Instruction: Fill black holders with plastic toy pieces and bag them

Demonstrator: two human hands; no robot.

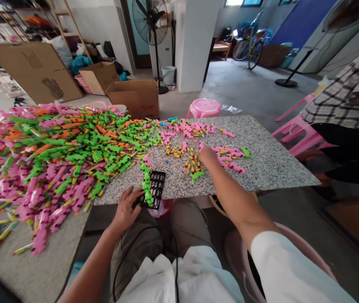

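Touches the left side of a black plastic grid tray (158,185), at seven o'clock, with left hand (127,210), fingers loosely spread; cannot tell whether gripping. Along that side of the tray, a row of bright-green, black-spotted, animal-shaped plastic pieces (148,188); cannot tell whether seated in the cells. Reaches with right hand (207,155) just right of centre, towards three o'clock, among short yellow-and-red sticks (192,164) and pink, black-spotted plastic pieces (236,168) on the speckled grey stone worktop (274,168); cannot tell the state of those fingers, hidden behind the hand. At nine o'clock, a large heap of pink, green and orange plastic pieces (49,164). At four o'clock, a pale-pink round plastic tub (236,249), dark inside, contents unreadable. Towards eleven, an open brown cardboard carton (135,105), contents hidden; near twelve, a white plastic bucket (168,76).
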